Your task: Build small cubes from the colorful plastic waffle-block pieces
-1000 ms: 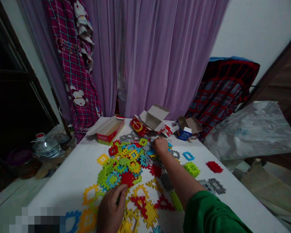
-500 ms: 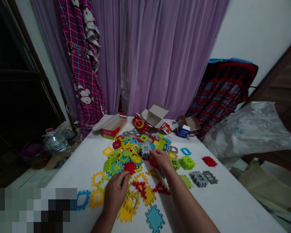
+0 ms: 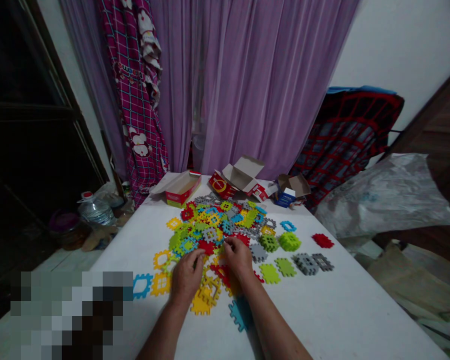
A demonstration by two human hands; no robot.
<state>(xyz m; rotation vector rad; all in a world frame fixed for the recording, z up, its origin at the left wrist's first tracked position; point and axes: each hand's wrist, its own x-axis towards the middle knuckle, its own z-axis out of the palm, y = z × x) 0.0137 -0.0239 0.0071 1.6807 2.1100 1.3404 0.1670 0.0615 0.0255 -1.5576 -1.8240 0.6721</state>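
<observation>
Over the near edge of a heap of toothed plastic building tiles, my left hand has its fingers curled and thumb drawn in; what they hold, if anything, is hidden. A red tile lies just beyond its fingertips. My right hand is close beside it, fingers bent together, their contents hidden too. Behind that hand another red tile shows in part. On the heap rests a grey window tile. Yellow tiles and a blue-green tile, partly covered by my right forearm, lie nearer me.
Opened cartons, one red and green, one red and one blue, stand along the back of the white table. Green stacked tiles, grey tiles and a red stack sit at the right.
My right hand has come back toward me and nearer my left hand, without the grey window tile it held. A grey window tile now lies on the heap. The view has shifted slightly.
</observation>
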